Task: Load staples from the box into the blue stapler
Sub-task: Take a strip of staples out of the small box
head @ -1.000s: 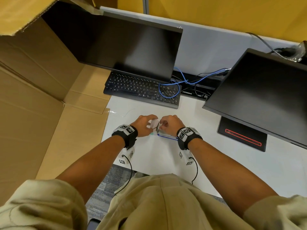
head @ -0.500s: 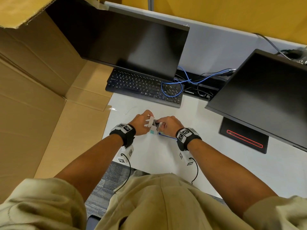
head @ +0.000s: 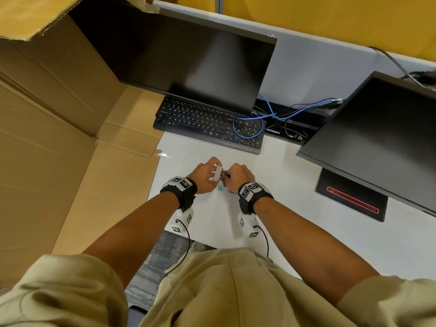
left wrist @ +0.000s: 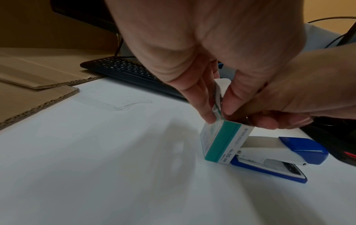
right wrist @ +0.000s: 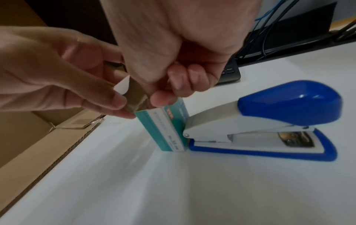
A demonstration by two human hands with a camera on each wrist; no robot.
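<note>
Head view shows a large flattened brown cardboard box (head: 59, 142) spread over the left of the white counter (head: 306, 232), two black monitors (head: 188, 55) standing behind, a black keyboard (head: 207, 126) under the left one and a loop of blue cable (head: 247, 128) lying on its right end. Smaller and near the counter's front edge, the blue-and-white plastic stapler (right wrist: 269, 121) lies shut on its base, its long axis running from the hinge at the person's left to the blue nose at their right. Touching or just beside that hinge end stands the small white-and-teal cardboard staple box (left wrist: 221, 141), upright on one narrow end with its open top under both hands. The left hand (left wrist: 192, 60) pinches the raised white flap and upper edge of the staple box between thumb and fingers, steadying it. The right hand (right wrist: 163, 53) has its fingers curled down into the opening, thumb and forefinger pinching at something there; whether it already grips a strip of staples I cannot tell, since the fingers hide the contents. My judgement is that staples are about to be drawn straight up, then carried right along the stapler's length; the right hand is nearer the stapler, whose top is not yet opened. A clear plastic scrap (left wrist: 123, 105) lies on the counter to the left.
</note>
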